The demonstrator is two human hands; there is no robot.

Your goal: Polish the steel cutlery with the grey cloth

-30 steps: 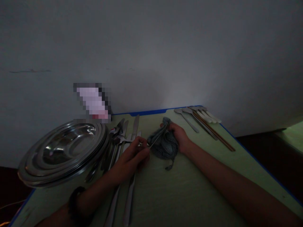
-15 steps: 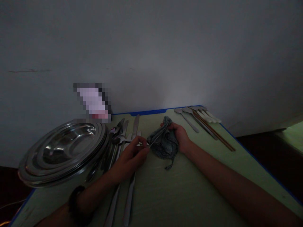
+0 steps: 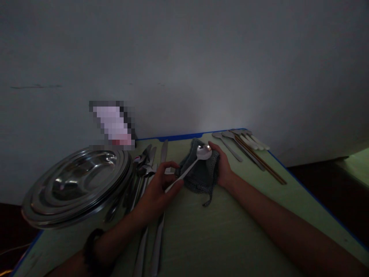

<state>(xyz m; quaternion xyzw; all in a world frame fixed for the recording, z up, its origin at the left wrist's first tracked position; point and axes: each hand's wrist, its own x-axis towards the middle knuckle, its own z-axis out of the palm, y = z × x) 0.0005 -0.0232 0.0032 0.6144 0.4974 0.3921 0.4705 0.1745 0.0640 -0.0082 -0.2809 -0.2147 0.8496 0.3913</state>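
My left hand (image 3: 157, 190) pinches the handle of a shiny metal spoon (image 3: 192, 164). The spoon's bowl points up and to the right and lies over a grey knitted cloth (image 3: 201, 175). My right hand (image 3: 221, 165) grips that cloth from the right side, thumb near the spoon's bowl, holding it on the pale green table (image 3: 230, 234). A loose string of the cloth trails toward me. A dark band sits on my left wrist.
A stack of steel compartment plates (image 3: 77, 184) stands at the left. Several knives and other cutlery (image 3: 150, 169) lie beside and under my left hand. More spoons and brown chopsticks (image 3: 250, 148) lie at the far right corner. A grey wall is behind.
The spoon's bowl, wrapped inside the cloth before, now lies uncovered on top of it. My right hand has opened the cloth flatter; my left hand shifted slightly lower on the handle.
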